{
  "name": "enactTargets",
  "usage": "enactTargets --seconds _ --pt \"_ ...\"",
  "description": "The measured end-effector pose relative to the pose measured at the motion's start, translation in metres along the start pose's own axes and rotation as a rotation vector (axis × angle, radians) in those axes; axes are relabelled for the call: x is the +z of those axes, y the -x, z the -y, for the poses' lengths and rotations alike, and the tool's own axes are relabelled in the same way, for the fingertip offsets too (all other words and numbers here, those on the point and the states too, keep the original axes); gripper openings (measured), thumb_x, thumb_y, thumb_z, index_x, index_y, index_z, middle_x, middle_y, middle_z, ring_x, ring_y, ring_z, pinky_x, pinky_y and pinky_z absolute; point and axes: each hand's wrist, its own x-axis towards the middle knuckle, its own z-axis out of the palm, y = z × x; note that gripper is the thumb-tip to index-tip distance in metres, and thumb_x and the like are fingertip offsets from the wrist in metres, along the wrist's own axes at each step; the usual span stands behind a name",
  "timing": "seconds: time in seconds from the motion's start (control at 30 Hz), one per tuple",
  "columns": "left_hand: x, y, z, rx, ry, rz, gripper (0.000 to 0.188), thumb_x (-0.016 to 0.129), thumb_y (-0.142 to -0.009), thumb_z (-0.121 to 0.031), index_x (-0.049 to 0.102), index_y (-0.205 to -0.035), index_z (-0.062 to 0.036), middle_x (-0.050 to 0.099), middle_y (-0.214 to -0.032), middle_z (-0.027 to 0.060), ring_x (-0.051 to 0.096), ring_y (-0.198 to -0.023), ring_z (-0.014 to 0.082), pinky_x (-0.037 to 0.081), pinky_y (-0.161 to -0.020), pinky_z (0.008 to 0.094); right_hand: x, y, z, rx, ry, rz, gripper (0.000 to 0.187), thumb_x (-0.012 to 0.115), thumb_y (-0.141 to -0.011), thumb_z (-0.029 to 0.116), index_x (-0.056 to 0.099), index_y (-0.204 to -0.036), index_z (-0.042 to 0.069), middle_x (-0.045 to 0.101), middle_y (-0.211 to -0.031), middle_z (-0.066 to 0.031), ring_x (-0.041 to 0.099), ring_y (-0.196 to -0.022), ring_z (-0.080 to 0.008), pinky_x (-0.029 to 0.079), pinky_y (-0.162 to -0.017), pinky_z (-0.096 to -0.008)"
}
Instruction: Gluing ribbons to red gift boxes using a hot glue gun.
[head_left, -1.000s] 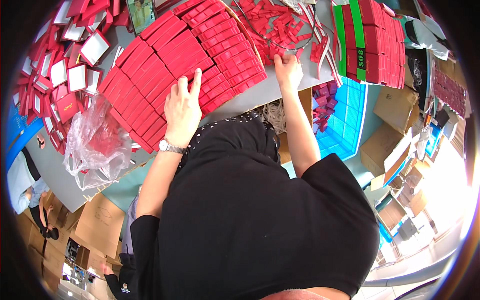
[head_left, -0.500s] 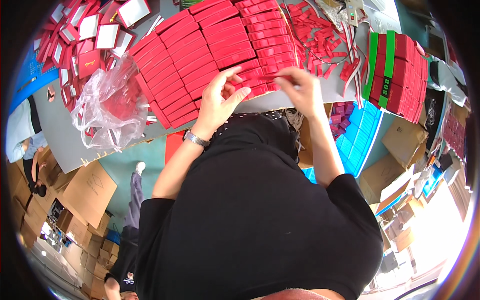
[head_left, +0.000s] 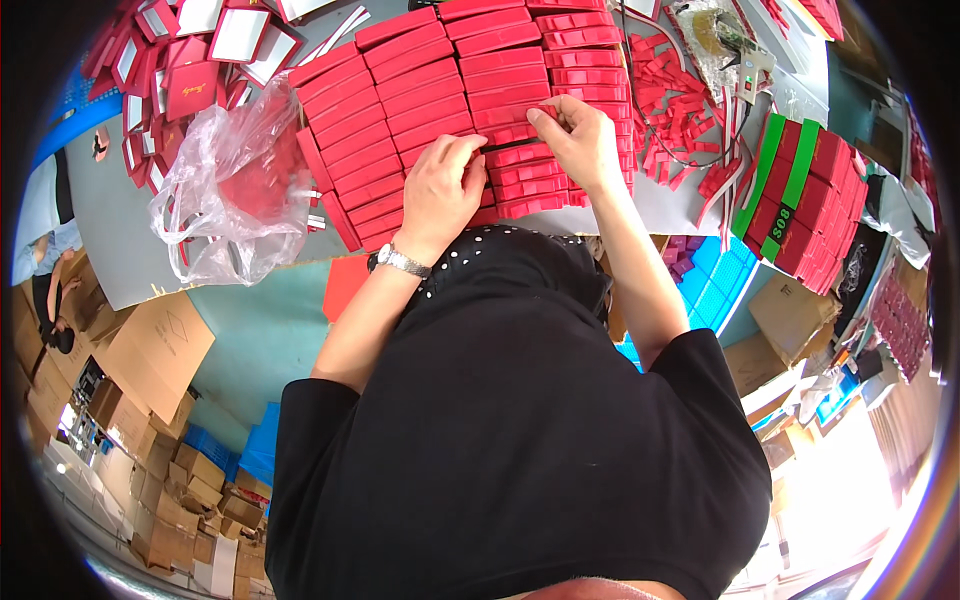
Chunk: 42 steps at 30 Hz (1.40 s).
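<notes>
Red narrow boxes [head_left: 340,130] stand packed in several rows on the table in front of me. My right hand [head_left: 580,140] pinches thumb and forefinger together over the rows, at the end of what looks like a thin red strip [head_left: 512,130]. My left hand [head_left: 442,192], with a metal watch on its wrist, is closed, its fingers curled at the near side of the rows. Its fingertips come close to the strip's other end; whether they grip it is hidden. Boxes right of my left hand carry raised red strips [head_left: 530,172] on top.
A clear plastic bag [head_left: 230,200] lies left of the rows, beside a heap of open red-and-white boxes [head_left: 190,85]. Loose red strips [head_left: 670,110] and a cable lie at the right. Red boxes banded in green [head_left: 800,190] and a blue crate [head_left: 715,280] are farther right. Cardboard cartons [head_left: 155,345] stand at left.
My right hand has brought the thin red strip down onto the rows. My left hand's fingers have curled in. The view has shifted, and a person at lower left is out of sight.
</notes>
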Motion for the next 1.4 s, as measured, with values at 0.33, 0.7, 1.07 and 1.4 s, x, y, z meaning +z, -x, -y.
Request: enactTargets --seconds 0.33,0.7,1.07,1.4 --pt "0.003 -0.006 -0.001 0.148 -0.185 0.021 0.044 0.065 -0.08 -0.001 0.064 -0.122 -0.0133 0.061 -0.089 0.0069 0.062 -0.079 0.0268 0.053 -0.068 0.0376 0.009 -0.005 -0.006 -0.015 0.124 -0.027 0.028 0.073 -0.081 0.034 0.072 -0.086 0.007 0.059 -0.056 -0.0066 0.058 -0.049 -0.0213 0.045 -0.051 -0.0339" --pt "0.006 -0.008 -0.002 0.176 -0.377 0.104 0.06 0.065 -0.075 -0.007 0.056 -0.134 -0.0098 0.052 -0.091 0.0077 0.06 -0.077 0.0254 0.055 -0.064 0.0372 0.01 -0.002 0.0 -0.006 0.217 -0.047 0.027 0.075 -0.082 0.03 0.072 -0.088 0.004 0.058 -0.057 -0.0056 0.053 -0.048 -0.0136 0.043 -0.05 -0.0297" --pt "0.008 -0.008 -0.003 0.175 -0.42 0.122 0.06 0.065 -0.074 -0.008 0.056 -0.134 -0.0079 0.051 -0.092 0.0088 0.061 -0.079 0.0259 0.056 -0.065 0.037 0.015 -0.002 -0.006 -0.152 0.452 -0.189 0.024 0.07 -0.084 0.03 0.063 -0.081 0.008 0.066 -0.063 -0.0099 0.068 -0.062 -0.0314 0.053 -0.059 -0.0414" --pt "0.01 -0.006 0.005 0.201 -0.415 0.1 0.059 0.064 -0.076 -0.01 0.055 -0.135 -0.0091 0.053 -0.092 0.0082 0.061 -0.081 0.0258 0.056 -0.065 0.037 0.009 0.036 -0.006 -0.743 0.503 -0.131 0.056 0.067 -0.086 0.024 0.053 -0.136 0.006 0.051 -0.141 -0.0116 0.046 -0.134 -0.029 0.039 -0.106 -0.0471"
